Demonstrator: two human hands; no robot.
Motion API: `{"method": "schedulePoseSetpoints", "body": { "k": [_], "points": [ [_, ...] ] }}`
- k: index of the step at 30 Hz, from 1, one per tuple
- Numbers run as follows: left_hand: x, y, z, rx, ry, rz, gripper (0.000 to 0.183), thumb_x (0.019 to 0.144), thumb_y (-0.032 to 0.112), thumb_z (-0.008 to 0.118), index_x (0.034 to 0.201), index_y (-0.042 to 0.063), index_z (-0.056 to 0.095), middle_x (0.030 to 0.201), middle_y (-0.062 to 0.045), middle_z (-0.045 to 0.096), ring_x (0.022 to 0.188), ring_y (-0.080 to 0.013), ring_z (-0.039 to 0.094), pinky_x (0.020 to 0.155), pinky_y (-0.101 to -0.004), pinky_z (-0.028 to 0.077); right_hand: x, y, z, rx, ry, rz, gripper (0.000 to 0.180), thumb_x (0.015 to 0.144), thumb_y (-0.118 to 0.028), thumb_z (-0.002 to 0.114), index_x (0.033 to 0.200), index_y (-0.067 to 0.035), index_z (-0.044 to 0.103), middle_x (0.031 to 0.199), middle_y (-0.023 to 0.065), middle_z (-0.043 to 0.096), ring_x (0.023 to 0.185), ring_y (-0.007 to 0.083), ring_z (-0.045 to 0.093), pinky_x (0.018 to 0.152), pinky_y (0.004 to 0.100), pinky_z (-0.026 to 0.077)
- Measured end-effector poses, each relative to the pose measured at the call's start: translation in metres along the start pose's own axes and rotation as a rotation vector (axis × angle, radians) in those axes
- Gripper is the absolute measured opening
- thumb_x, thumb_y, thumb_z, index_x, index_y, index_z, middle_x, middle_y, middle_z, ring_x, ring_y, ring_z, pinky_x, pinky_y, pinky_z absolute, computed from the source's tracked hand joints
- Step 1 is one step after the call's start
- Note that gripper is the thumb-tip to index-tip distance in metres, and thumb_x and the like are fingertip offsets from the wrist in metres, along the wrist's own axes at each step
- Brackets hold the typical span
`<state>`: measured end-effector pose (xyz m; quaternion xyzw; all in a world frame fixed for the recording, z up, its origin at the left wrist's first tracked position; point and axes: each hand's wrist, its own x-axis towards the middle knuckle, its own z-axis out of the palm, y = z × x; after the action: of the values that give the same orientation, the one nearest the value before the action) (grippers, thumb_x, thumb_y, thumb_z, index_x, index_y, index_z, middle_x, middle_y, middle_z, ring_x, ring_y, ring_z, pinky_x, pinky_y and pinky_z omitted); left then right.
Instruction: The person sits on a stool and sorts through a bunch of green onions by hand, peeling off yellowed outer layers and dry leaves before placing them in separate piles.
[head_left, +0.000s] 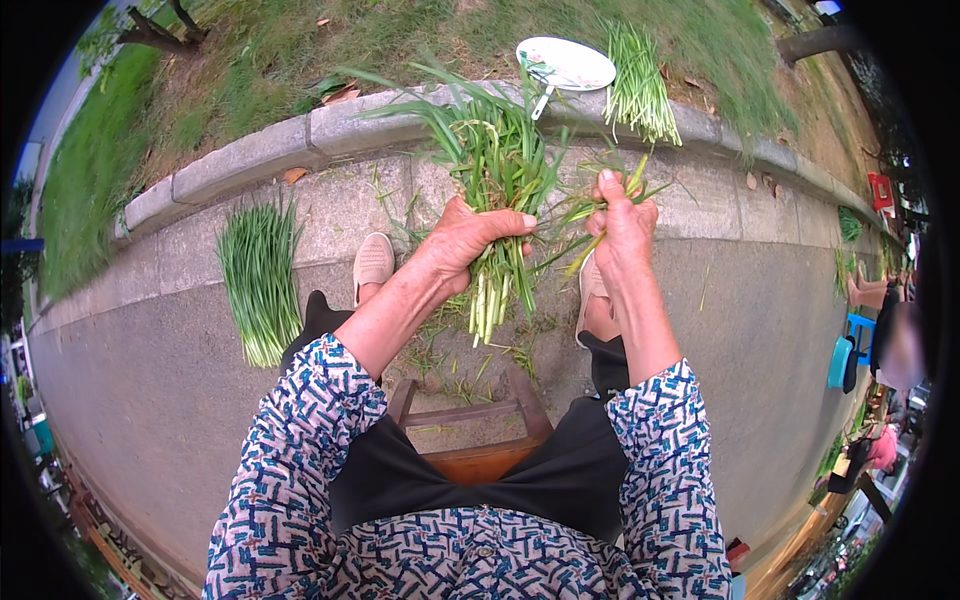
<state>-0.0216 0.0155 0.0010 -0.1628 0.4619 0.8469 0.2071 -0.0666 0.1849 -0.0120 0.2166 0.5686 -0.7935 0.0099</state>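
My left hand (480, 236) is closed round a thick bunch of long green leafy stalks (502, 165), likely garlic chives, its pale cut ends pointing down towards me. To its right, my right hand (622, 217) pinches a few loose green and yellowish leaves (589, 244) between thumb and fingers. Some of these leaves trail towards the bunch. On the pavement at the left lies a neat bundle of green chives (262, 281). Another bundle (641, 86) rests across the kerb at the upper right, beside a white oval hand fan (566, 64).
A stone kerb (375, 124) curves between grass and pavement. Leaf scraps (465, 382) litter the ground between my shoes, in front of the wooden stool (480, 461) under me. At the far right are people, a blue stool (862, 337) and a teal basin (840, 362).
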Motion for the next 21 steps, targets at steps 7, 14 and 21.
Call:
{"method": "schedulePoseSetpoints", "body": {
  "k": [7, 14, 21],
  "points": [
    [0.007, -0.001, -0.001, 0.043, 0.024, 0.038, 0.032, 0.067, 0.002, 0.069, 0.096, 0.002, 0.054, 0.08, -0.005, 0.06, 0.062, -0.013, 0.058, 0.054, -0.0248, 0.05, -0.014, 0.002, 0.006, -0.301, -0.259, -0.248, 0.011, 0.081, -0.009, 0.058, 0.091, -0.004, 0.055, 0.07, 0.0015, 0.055, 0.049, 0.0065, 0.044, 0.043, 0.0197, 0.035],
    [0.008, -0.002, 0.001, 0.125, 0.007, 0.052, 0.033, 0.066, 0.0, 0.068, 0.098, 0.0, 0.058, 0.08, -0.005, 0.062, 0.068, -0.0117, 0.057, 0.061, -0.0263, 0.048, -0.026, -0.004, 0.017, -0.447, -0.498, -0.314, 0.013, 0.076, -0.011, 0.064, 0.078, 0.001, 0.06, 0.064, 0.0027, 0.058, 0.059, 0.007, 0.052, 0.052, 0.0238, 0.044],
    [0.005, -0.002, 0.006, 0.105, -0.062, 0.045, 0.033, 0.068, 0.002, 0.068, 0.099, 0.003, 0.057, 0.084, -0.003, 0.061, 0.07, -0.0121, 0.057, 0.061, -0.0248, 0.049, -0.015, 0.006, 0.006, -0.26, -0.507, -0.178, 0.011, 0.076, -0.012, 0.066, 0.078, -0.003, 0.059, 0.07, 0.0005, 0.058, 0.056, 0.0056, 0.05, 0.046, 0.021, 0.038]
  ]
}}
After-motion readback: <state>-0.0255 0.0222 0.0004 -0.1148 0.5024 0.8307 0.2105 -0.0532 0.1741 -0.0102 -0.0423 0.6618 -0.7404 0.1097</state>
